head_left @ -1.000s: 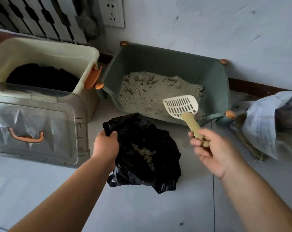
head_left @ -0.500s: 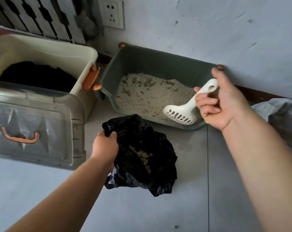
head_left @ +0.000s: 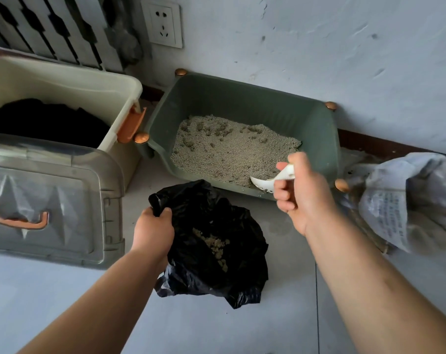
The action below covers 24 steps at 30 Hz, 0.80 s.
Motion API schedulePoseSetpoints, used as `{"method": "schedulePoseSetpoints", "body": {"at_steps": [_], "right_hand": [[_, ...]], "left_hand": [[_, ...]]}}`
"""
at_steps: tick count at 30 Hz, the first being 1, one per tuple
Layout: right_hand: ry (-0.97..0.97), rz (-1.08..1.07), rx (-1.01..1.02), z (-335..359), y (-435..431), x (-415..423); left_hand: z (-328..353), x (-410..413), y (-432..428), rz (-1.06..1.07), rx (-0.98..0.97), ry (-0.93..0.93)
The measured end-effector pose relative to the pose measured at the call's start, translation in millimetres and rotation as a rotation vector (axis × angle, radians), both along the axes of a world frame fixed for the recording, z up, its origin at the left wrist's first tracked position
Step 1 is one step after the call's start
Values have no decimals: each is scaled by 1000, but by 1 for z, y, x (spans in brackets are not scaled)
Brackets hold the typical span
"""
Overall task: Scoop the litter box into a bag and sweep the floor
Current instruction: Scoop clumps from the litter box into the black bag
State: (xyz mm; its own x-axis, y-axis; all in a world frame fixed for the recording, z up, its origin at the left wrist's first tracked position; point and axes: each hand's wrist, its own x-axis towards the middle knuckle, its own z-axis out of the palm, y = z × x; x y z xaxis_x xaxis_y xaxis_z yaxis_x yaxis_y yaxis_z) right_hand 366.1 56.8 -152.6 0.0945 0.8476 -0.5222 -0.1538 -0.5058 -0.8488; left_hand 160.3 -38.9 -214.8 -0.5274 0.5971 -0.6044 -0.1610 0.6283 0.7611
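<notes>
Right hand (head_left: 303, 192) gripped slotted scoop (head_left: 265, 183), litter box (head_left: 242, 85) near-right corner | left hand (head_left: 154, 231) pinched black bag (head_left: 216, 226) rim | needed level lift.

Home interior: litter box (head_left: 242, 98) on tiled floor (head_left: 216, 328), wall socket (head_left: 163, 24), plastic storage bin (head_left: 63, 80).

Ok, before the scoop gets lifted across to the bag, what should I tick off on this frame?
1. Grip: the right hand is curled round the handle of the scoop: ok.
2. Scoop head is down in the litter, at the near right corner of the litter box: ok.
3. Scoop carries a clump: cannot tell, its head is partly hidden.
4. The left hand grips the rim of the black bag, with the mouth open upward: ok.
5. Bag lies just in front of the box with nothing between them: ok.
</notes>
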Motion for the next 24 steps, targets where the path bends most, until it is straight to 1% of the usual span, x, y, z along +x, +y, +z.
{"method": "schedulePoseSetpoints", "body": {"at_steps": [3, 6, 8, 10, 14, 20, 24], "right_hand": [[28, -15, 27, -16, -10, -3], [104, -83, 23, -41, -14, -2], [145, -141, -29, -60, -13, 0], [188, -192, -123, -75, -8, 3], [364, -266, -283, -89, 14, 9], [379, -336, -250, -94, 53, 1], [427, -401, -221, -105, 49, -5]], "left_hand": [[0, -1, 0, 3, -9, 11], [0, -1, -2, 11, -8, 6], [-1, -1, -2, 13, -10, 0], [-2, -1, -3, 15, -8, -10], [-4, -1, -2, 4, -6, -19], [-5, 1, -4, 1, -29, 3], [-5, 2, -4, 16, -41, 2]]}}
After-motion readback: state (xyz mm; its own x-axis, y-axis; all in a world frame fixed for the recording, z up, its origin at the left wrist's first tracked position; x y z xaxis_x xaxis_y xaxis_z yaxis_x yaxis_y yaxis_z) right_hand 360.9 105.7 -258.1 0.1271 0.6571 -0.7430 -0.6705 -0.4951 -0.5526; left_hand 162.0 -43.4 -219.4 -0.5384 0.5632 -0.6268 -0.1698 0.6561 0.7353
